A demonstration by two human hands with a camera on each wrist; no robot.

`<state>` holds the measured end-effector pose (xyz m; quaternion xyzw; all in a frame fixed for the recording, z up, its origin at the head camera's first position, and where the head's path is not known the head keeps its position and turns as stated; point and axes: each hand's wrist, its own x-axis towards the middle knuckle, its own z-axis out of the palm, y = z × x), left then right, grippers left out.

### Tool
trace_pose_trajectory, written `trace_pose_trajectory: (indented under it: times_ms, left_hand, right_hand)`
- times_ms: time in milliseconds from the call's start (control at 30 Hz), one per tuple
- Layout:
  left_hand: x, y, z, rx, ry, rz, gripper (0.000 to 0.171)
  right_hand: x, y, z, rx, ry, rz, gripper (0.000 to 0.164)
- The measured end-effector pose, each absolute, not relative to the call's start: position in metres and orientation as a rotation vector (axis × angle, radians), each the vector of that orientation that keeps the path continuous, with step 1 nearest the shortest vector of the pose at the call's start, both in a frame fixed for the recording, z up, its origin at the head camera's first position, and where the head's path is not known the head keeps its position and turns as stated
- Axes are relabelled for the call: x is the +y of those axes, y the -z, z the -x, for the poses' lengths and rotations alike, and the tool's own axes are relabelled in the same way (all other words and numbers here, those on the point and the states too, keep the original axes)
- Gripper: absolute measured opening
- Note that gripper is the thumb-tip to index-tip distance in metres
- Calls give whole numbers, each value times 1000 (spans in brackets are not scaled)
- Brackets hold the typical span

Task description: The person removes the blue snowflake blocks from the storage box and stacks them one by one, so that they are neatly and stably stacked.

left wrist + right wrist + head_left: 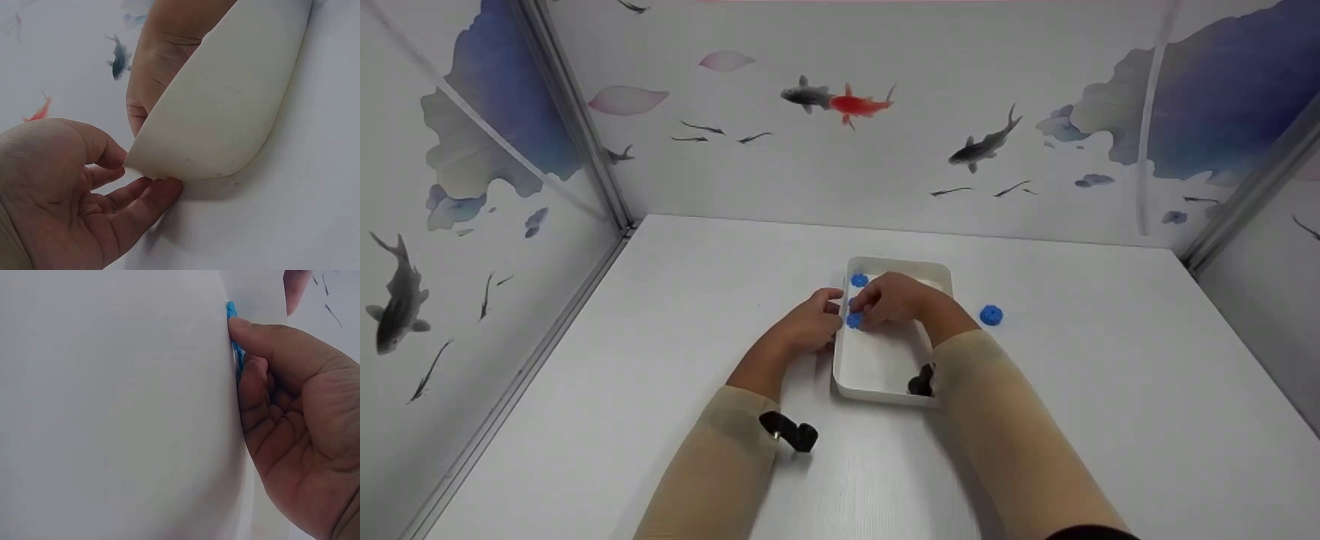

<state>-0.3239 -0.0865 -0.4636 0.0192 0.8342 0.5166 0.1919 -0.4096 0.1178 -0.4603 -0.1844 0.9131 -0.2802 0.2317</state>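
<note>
A shallow white tray [879, 367] stands on the table, with several small blue round pieces along its left inner side. My left hand [811, 324] holds the tray's left wall; in the left wrist view, thumb and fingers meet at the edge of the tray [225, 95]. Inside the tray my right hand [891, 298] reaches down to the left side. Its thumb and forefinger pinch a blue piece [230, 309] in the right wrist view, partly covered by the fingers. One blue scalloped piece [859, 280] lies beyond the fingers, another [854, 321] just nearer.
A further blue round piece [991, 315] with small holes lies on the white table [1080, 360], right of the tray. White walls with painted fish [859, 105] enclose the table at the back and sides. A black wrist camera [795, 433] sits on the left sleeve.
</note>
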Motion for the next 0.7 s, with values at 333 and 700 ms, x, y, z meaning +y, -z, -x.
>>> trace_pose_trajectory:
  times_ms: [333,700]
  left_hand:
    - [-87,463,323,2378,-1417,-51,63]
    - [-85,463,324,2367,-1405,-19,62]
  right_hand:
    - [120,458,410,2496,861,438,20]
    - [129,463,411,2492,1028,407,13]
